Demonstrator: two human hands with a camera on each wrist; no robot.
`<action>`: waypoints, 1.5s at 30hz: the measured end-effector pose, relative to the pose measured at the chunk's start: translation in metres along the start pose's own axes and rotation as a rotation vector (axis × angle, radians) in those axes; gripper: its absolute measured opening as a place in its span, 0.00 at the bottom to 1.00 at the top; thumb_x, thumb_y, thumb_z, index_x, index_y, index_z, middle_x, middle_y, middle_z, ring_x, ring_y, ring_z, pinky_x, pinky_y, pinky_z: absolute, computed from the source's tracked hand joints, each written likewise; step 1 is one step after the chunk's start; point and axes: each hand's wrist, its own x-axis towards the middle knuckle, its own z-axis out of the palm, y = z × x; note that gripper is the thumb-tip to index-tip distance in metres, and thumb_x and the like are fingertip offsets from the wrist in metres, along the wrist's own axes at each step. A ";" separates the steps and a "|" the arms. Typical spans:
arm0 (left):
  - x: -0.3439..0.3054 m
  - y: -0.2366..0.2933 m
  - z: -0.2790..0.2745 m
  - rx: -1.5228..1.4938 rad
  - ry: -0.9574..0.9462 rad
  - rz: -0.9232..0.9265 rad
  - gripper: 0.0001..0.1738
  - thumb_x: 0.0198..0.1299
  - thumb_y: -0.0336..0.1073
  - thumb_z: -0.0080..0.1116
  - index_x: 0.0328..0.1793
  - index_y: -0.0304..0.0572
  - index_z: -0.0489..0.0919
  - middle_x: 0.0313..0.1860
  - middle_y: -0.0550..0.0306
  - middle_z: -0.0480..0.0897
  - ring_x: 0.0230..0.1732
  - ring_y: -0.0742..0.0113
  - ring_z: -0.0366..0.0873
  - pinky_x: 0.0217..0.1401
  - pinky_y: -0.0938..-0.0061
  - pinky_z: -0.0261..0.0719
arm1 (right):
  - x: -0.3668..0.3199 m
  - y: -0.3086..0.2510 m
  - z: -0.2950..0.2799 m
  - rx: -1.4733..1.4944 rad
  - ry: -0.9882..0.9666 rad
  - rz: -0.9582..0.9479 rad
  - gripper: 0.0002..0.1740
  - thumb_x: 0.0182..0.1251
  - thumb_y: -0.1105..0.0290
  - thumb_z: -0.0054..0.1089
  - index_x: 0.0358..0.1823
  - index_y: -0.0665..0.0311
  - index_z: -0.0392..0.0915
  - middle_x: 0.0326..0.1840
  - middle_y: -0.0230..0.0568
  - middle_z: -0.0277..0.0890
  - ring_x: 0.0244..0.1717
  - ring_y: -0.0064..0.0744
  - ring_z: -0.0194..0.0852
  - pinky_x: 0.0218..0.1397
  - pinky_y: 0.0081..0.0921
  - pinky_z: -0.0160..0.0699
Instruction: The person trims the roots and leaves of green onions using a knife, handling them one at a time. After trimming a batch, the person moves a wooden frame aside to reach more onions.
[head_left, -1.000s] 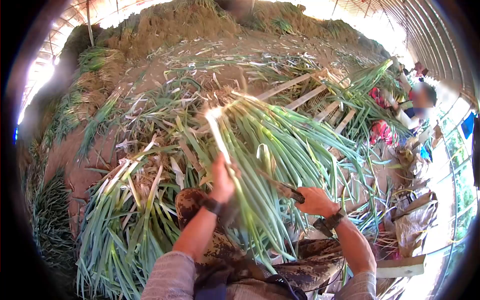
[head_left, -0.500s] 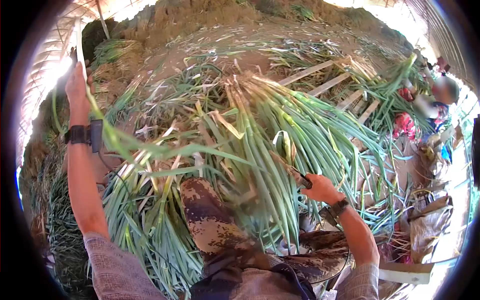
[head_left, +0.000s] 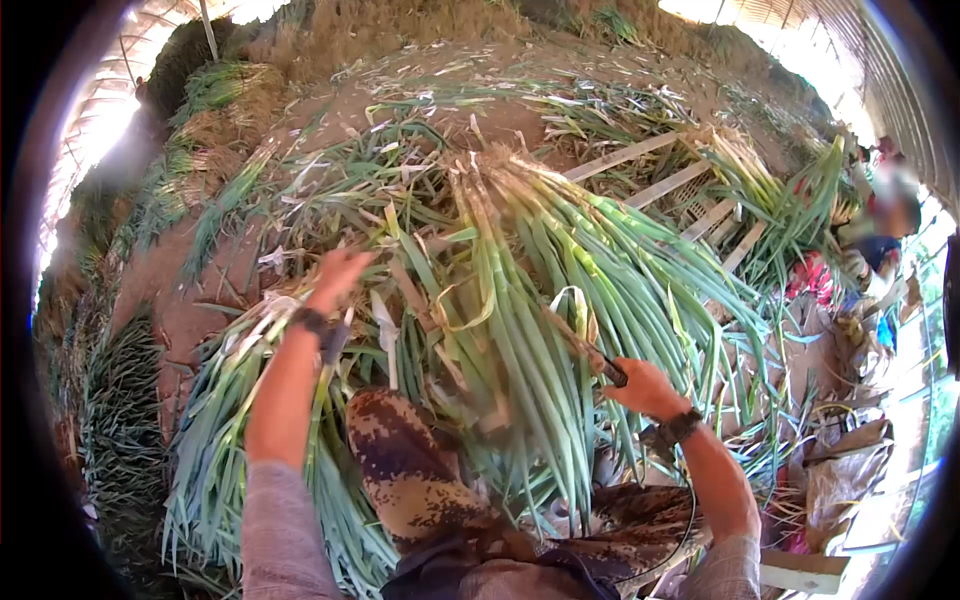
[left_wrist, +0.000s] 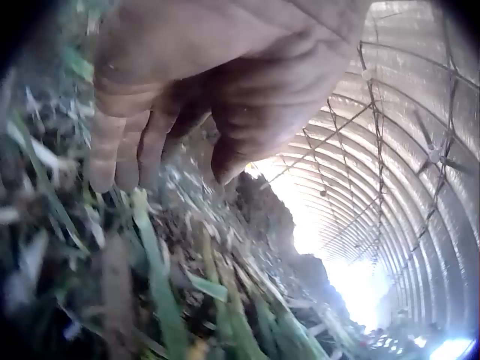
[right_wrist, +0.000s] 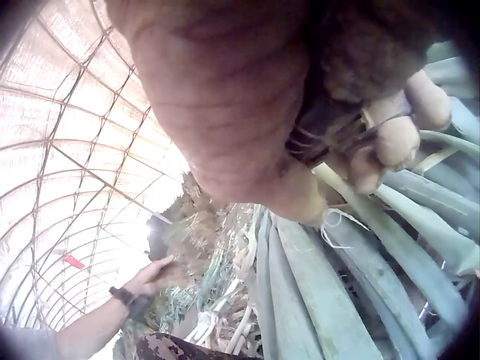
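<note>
My left hand [head_left: 338, 280] is empty in the head view, raised over the upper end of the left pile of green onions [head_left: 250, 440]. Its fingers [left_wrist: 135, 142] hang loosely extended in the left wrist view, above scattered leaves. In my right hand [head_left: 645, 388] is the dark handle of a knife [head_left: 612, 372]. The knife's brownish blade points up and left across a big spread of green onions [head_left: 620, 260], root ends away from me. Curled fingers [right_wrist: 397, 142] wrap the handle in the right wrist view, with broad green leaves below.
Wooden slats [head_left: 670, 185] lie beyond the spread, beside another onion bunch [head_left: 745, 165]. Another person [head_left: 885, 215] is at the far right. My camouflage-clad knee [head_left: 400, 430] sits between the piles. Loose trimmings [head_left: 340, 165] litter the earth floor. A crumpled sack [head_left: 850, 460] lies at right.
My left hand held a green onion by its pale stem, swung it out to far left, let it go, and has come back empty toward the middle. The right hand keeps the knife nearly in place.
</note>
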 end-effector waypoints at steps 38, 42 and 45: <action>-0.176 0.119 0.314 -1.062 -0.100 -0.376 0.15 0.59 0.40 0.68 0.46 0.39 0.80 0.40 0.58 0.82 0.38 0.66 0.80 0.42 0.68 0.80 | -0.194 -0.042 -0.236 -0.220 0.237 0.185 0.20 0.54 0.62 0.69 0.43 0.67 0.78 0.24 0.46 0.73 0.24 0.40 0.70 0.32 0.37 0.69; -0.282 0.048 0.337 -0.972 -0.258 -0.326 0.16 0.58 0.34 0.69 0.50 0.38 0.81 0.42 0.58 0.83 0.40 0.69 0.80 0.42 0.69 0.79 | -0.197 -0.033 -0.142 -0.192 -0.003 0.110 0.20 0.54 0.59 0.72 0.45 0.61 0.79 0.27 0.48 0.78 0.28 0.50 0.79 0.35 0.41 0.76; -0.288 0.042 0.313 -0.966 -0.540 -0.336 0.18 0.61 0.40 0.69 0.51 0.39 0.81 0.44 0.59 0.84 0.43 0.70 0.81 0.44 0.69 0.80 | -0.193 -0.020 -0.064 -0.199 -0.123 0.081 0.21 0.58 0.55 0.67 0.49 0.58 0.79 0.28 0.50 0.80 0.35 0.56 0.81 0.41 0.49 0.77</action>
